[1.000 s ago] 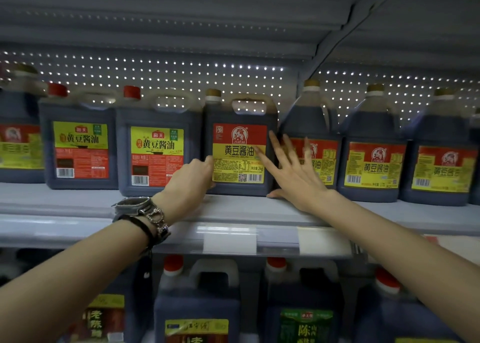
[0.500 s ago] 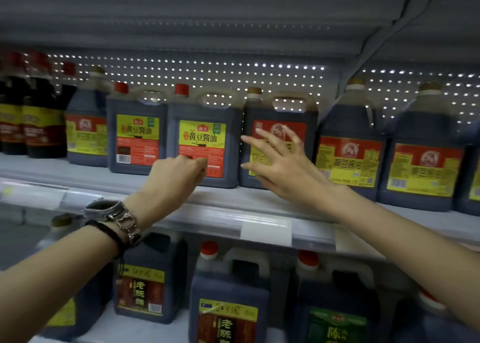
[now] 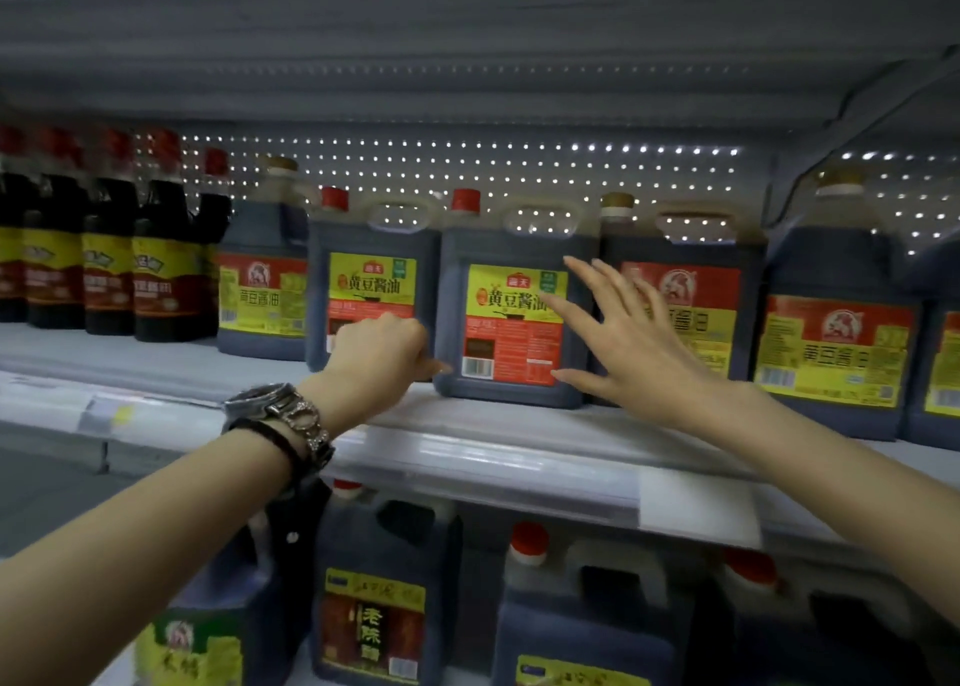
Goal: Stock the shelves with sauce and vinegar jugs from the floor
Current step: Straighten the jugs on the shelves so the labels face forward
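On the shelf [image 3: 519, 428], my left hand [image 3: 382, 350] sits fisted, empty, at the yellow-label jug [image 3: 511, 322] corner, right hand [image 3: 628, 342] splayed open opposite, squaring it, I reckon.

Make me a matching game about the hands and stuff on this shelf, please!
Things:
1. left hand
2. right hand
3. watch
4. small dark bottles

States and places:
a. far left on the upper shelf
b. fingers spread straight
c. strapped round a wrist
d. fingers curled in

Pairs: 1-d, 2-b, 3-c, 4-a
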